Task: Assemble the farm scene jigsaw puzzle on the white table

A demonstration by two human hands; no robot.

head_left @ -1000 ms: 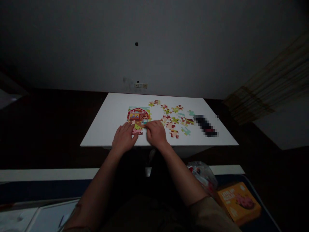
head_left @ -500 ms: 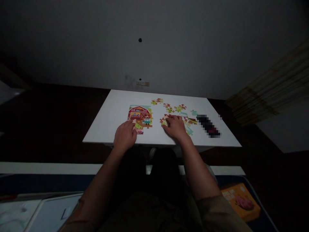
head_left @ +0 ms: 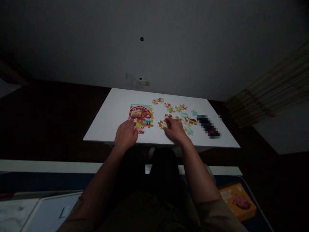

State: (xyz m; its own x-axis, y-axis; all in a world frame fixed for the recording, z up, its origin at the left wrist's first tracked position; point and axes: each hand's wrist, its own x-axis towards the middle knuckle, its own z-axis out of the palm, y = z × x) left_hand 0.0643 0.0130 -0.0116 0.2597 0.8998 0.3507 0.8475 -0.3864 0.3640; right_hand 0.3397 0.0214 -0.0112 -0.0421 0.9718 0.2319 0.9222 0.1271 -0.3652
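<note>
The partly joined jigsaw puzzle [head_left: 141,114], showing a red barn and a figure in blue, lies flat left of the table's middle. My left hand [head_left: 126,135] rests on its lower left edge, fingers stretched out and covering part of it. Over the loose pieces on the right, my right hand [head_left: 175,129] is bent, with thumb and forefinger apart. Beside those fingertips lies a brown and green puzzle piece [head_left: 161,124]. A red-brown puzzle piece [head_left: 168,116] sits just above the hand; whatever is under the palm is hidden.
More loose pieces [head_left: 181,108] are scattered across the white table [head_left: 103,120] toward the back and right. A dark pixelated object [head_left: 208,126] lies at the right. An orange box [head_left: 238,201] is beside me at lower right, and a whiteboard-like panel [head_left: 51,211] at lower left.
My right hand has shifted slightly, uncovering more of the pieces by its fingertips. My left hand stays on the joined puzzle. The whole view has tilted a little.
</note>
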